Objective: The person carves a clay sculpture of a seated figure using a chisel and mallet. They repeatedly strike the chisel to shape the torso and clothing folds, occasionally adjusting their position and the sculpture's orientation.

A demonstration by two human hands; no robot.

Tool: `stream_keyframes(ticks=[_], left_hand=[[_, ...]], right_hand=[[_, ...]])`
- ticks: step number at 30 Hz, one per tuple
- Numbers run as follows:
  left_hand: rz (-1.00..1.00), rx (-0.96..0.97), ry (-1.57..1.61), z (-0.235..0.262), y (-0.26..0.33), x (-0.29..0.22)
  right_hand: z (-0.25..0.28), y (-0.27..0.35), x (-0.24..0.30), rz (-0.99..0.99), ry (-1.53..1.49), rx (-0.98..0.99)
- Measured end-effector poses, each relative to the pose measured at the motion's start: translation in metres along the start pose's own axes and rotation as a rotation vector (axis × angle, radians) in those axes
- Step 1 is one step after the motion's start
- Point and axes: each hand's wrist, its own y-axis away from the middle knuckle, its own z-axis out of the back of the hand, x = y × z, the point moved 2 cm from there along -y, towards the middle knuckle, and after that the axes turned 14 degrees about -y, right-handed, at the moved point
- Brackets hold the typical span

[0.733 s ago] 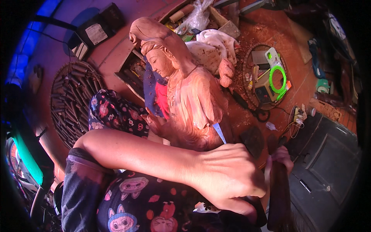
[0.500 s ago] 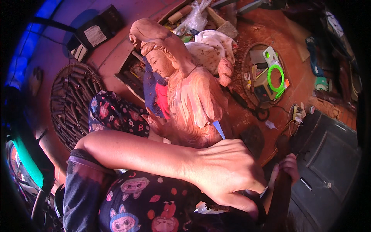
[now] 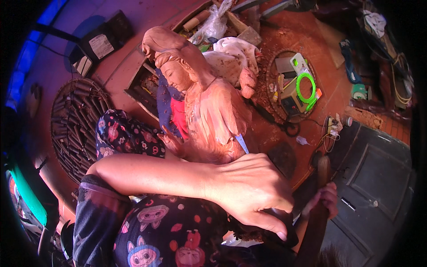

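While the left hand (image 3: pixel 251 189) is wrapping tightly around a chisel (image 3: pixel 241 143) near the centre of the frame, the blue-grey blade is showing past the knuckles and meeting the lower sleeve of a carved wooden statue (image 3: pixel 213 113). That reddish figure is occupying the upper middle, its face turning toward the left edge. Lower right, the right hand (image 3: pixel 328 200) is gripping a dark wooden bar (image 3: pixel 313 231), held well apart from the statue. At left, a round basket (image 3: pixel 52 129) is holding many slim dark tools (image 3: pixel 82 129); a white cloth (image 3: pixel 231 60) is lying behind the statue, and a bright green ring (image 3: pixel 299 88) is resting upper right.
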Motion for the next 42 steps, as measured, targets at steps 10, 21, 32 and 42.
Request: stream_keyframes(ticks=[10,21,32,42], left_hand=[[0.009,0.017,-0.076,0.006,0.002,0.005],[-0.028,0.08,0.073,-0.004,-0.002,-0.012],[0.025,0.01,0.065,-0.001,0.006,-0.008],[-0.018,-0.044,0.108,0.003,0.01,-0.006]], right_hand=[[-0.017,0.005,-0.005,-0.041,0.151,-0.017],[-0.016,0.006,-0.01,-0.155,-0.049,0.06],[-0.007,-0.009,0.002,-0.19,-0.019,0.141],[0.005,0.001,0.023,0.007,0.047,0.079]])
